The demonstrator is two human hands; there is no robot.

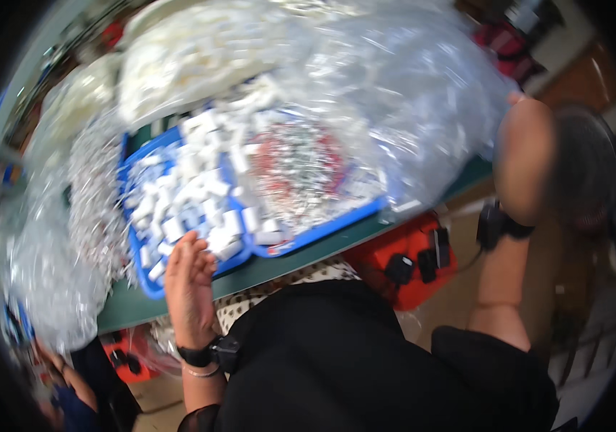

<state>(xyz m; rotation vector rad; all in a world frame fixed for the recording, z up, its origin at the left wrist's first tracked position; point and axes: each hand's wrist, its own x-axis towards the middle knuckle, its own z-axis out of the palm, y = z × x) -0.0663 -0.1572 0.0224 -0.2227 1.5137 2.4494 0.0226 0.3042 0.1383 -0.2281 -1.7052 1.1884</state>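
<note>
My left hand (190, 288) rests with fingers apart at the near rim of a blue tray (151, 286) heaped with small white plastic parts (193, 194). My right hand (522, 162) is raised at the right, pressed against a large clear plastic bag (394, 93) that drapes over the trays; whether it grips the bag is blurred. A second blue tray (322, 229) under the bag holds small metal pieces with red parts (301, 162). Both wrists wear black bands.
The trays sit on a green table (286, 261). More clear bags of white parts (186, 50) and shiny metal pieces (96, 194) lie at the back and left. An orange box with black clips (401, 270) stands below the table edge.
</note>
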